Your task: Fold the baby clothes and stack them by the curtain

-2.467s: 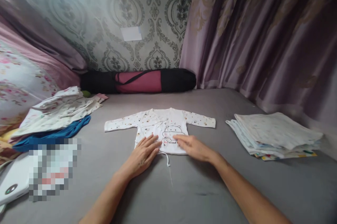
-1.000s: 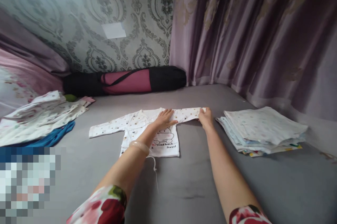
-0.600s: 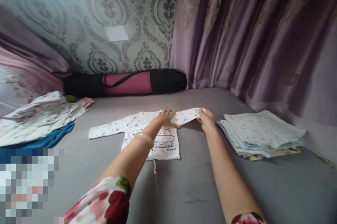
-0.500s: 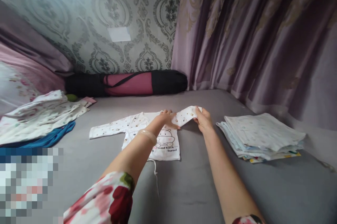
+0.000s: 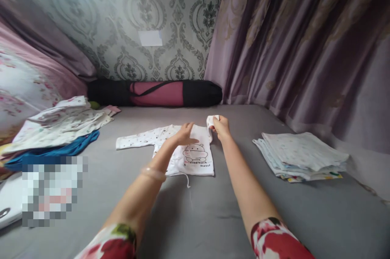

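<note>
A small white baby shirt (image 5: 198, 155) with a cartoon animal and lettering on its front lies flat on the grey bed sheet (image 5: 213, 218). Its spotted sleeve on the left stretches out flat, and a white tie cord trails from the hem. My right hand (image 5: 222, 127) is closed on the cuff of the other sleeve, which is lifted off the sheet and bent up at the shirt's right side. Over the upper middle of the shirt is my left hand (image 5: 184, 134), fingers apart and holding nothing; whether it touches the cloth I cannot tell.
A stack of folded clothes (image 5: 301, 155) sits on the right. Loose white garments (image 5: 61, 123) and a blue one (image 5: 57, 151) are heaped on the left. A black and pink long bag (image 5: 158, 93) lies along the wall, beside purple curtains (image 5: 274, 48).
My right hand has drawn the sleeve cuff inward to the left, so the sleeve no longer stretches out. My left hand has come off the sleeve's shoulder end, and the view has shifted slightly.
</note>
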The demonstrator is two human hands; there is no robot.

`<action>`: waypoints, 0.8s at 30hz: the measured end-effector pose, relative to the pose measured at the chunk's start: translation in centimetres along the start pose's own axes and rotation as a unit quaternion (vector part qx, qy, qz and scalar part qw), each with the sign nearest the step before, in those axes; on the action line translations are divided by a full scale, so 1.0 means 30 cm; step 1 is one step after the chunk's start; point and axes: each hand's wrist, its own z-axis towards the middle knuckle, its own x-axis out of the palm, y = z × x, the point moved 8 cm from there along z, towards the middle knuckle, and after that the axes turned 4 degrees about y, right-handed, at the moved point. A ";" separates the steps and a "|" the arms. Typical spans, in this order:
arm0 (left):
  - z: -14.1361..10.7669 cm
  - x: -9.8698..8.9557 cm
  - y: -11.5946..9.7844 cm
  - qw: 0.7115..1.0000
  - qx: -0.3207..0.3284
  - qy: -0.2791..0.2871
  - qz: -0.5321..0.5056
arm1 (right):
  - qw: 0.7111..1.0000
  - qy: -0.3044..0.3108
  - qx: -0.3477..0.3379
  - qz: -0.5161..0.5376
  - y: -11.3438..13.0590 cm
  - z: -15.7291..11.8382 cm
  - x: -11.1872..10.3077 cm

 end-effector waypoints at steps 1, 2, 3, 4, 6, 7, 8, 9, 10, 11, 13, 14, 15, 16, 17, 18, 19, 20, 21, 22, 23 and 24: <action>-0.058 -0.024 0.037 0.999 -0.011 -0.034 -0.002 | 0.999 0.000 -0.007 -0.031 0.008 -0.005 0.024; -0.118 -0.042 0.078 0.998 -0.029 -0.063 -0.005 | 0.998 0.002 -0.013 -0.063 0.015 -0.013 0.050; -0.179 -0.057 0.118 0.994 -0.046 -0.094 -0.009 | 0.995 0.003 -0.017 -0.094 0.022 -0.023 0.078; -0.236 -0.068 0.158 0.990 -0.067 -0.121 -0.013 | 0.992 0.005 -0.024 -0.127 0.029 -0.036 0.109; -0.333 -0.075 0.226 0.981 -0.104 -0.166 -0.018 | 0.978 0.011 -0.041 -0.203 0.041 -0.067 0.173; -0.369 -0.073 0.251 0.976 -0.118 -0.183 -0.020 | 0.968 0.018 -0.050 -0.243 0.042 -0.086 0.208; -0.396 -0.068 0.272 0.971 -0.130 -0.197 -0.023 | 0.957 0.032 -0.059 -0.281 0.038 -0.105 0.244; -0.414 -0.062 0.287 0.968 -0.140 -0.208 -0.026 | 0.945 0.058 -0.067 -0.315 0.029 -0.125 0.283; -0.426 -0.056 0.297 0.964 -0.145 -0.219 -0.030 | 0.932 0.092 -0.077 -0.342 0.015 -0.145 0.323; -0.431 -0.051 0.302 0.961 -0.148 -0.230 -0.034 | 0.918 0.127 -0.089 -0.364 0.001 -0.166 0.359; -0.433 -0.046 0.301 0.956 -0.142 -0.254 -0.041 | 0.897 0.184 -0.113 -0.386 -0.023 -0.199 0.406; -0.433 -0.046 0.297 0.954 -0.138 -0.264 -0.044 | 0.890 0.195 -0.123 -0.393 -0.027 -0.207 0.410; -0.433 -0.046 0.294 0.952 -0.135 -0.272 -0.046 | 0.887 0.192 -0.131 -0.398 -0.027 -0.207 0.403; -0.433 -0.047 0.291 0.950 -0.134 -0.277 -0.047 | 0.886 0.180 -0.139 -0.404 -0.021 -0.200 0.385; -0.434 -0.049 0.289 0.949 -0.135 -0.282 -0.047 | 0.885 0.162 -0.146 -0.412 -0.013 -0.188 0.361; -0.437 -0.051 0.288 0.947 -0.138 -0.287 -0.046 | 0.882 0.142 -0.154 -0.422 -0.004 -0.172 0.334; -0.441 -0.055 0.288 0.944 -0.142 -0.293 -0.044 | 0.878 0.120 -0.163 -0.433 0.004 -0.154 0.306; -0.445 -0.058 0.289 0.942 -0.146 -0.300 -0.041 | 0.873 0.101 -0.171 -0.446 0.008 -0.136 0.280; -0.449 -0.061 0.291 0.939 -0.151 -0.306 -0.037 | 0.866 0.088 -0.175 -0.461 0.004 -0.117 0.259; -0.453 -0.063 0.294 0.937 -0.155 -0.311 -0.033 | 0.857 0.083 -0.174 -0.478 -0.007 -0.101 0.245; -0.455 -0.063 0.297 0.936 -0.157 -0.314 -0.030 | 0.847 0.086 -0.170 -0.496 -0.026 -0.086 0.238; -0.457 -0.060 0.300 0.935 -0.158 -0.316 -0.028 | 0.838 0.093 -0.161 -0.513 -0.051 -0.074 0.237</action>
